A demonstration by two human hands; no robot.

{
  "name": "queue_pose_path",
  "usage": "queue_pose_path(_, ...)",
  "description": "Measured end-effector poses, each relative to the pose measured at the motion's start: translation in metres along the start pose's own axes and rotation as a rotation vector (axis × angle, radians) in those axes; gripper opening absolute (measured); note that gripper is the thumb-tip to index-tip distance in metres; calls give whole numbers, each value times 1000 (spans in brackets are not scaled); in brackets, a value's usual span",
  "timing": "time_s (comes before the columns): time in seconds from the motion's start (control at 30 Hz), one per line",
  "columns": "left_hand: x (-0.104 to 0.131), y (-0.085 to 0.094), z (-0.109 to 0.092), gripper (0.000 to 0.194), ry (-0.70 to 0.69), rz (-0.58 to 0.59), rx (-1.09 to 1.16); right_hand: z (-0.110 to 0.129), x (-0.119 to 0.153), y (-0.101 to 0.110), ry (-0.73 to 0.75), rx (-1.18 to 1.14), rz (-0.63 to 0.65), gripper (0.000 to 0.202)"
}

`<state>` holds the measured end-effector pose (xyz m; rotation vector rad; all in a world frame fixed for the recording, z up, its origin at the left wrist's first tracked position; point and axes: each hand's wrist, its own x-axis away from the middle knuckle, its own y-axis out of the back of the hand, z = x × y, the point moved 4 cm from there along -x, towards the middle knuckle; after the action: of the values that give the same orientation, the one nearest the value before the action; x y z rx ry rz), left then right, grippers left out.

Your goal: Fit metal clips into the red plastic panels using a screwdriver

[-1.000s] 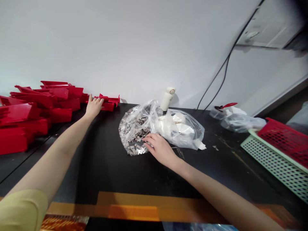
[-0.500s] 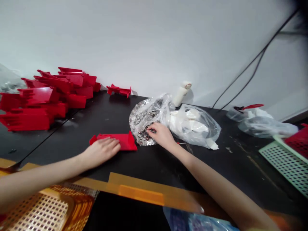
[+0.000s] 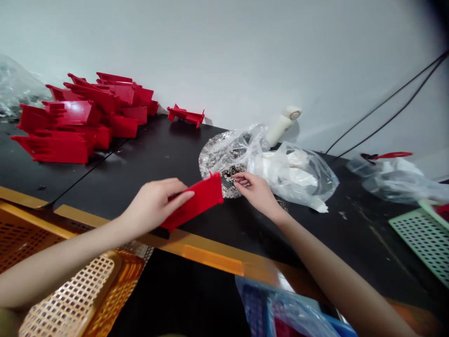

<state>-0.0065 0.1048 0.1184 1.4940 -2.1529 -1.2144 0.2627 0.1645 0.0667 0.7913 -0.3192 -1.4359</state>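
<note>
My left hand [image 3: 159,201] grips a flat red plastic part [image 3: 199,199] by its left end, thumb across the face. The part is lifted off the black table and tilted, its right end higher. My right hand [image 3: 256,189] is at the opening of a clear plastic bag [image 3: 213,150] full of small shiny metal pieces [image 3: 234,172]. Its thumb and fingers come together in a pinch; whatever is between them is too small to make out. The two hands are apart.
A heap of red plastic parts [image 3: 94,112] lies at the left, with a single red part [image 3: 185,115] beside it. White bottle [image 3: 282,126] and bag of white tissue [image 3: 298,175] stand behind. Orange baskets [image 3: 73,290] and a blue crate [image 3: 259,309] sit below the table edge.
My left hand has closed around the red part and raised it from the table, which it lay flat on before. My right hand has drawn slightly back from the metal pieces. The view has shifted.
</note>
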Motion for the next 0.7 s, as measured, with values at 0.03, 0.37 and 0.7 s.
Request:
queue_pose_path(0.03, -6, 3, 8, 34, 179, 14, 236, -1, 1, 1, -16, -28, -15, 24)
queue_pose_path(0.37, 12, -33, 60, 9, 883, -178, 1160, 6, 17, -5, -171, -346, -18, 32)
queue_pose_path(0.7, 36, -42, 36, 30, 964, -538, 1272, 47, 40, -43, -476, -637, 298, 35)
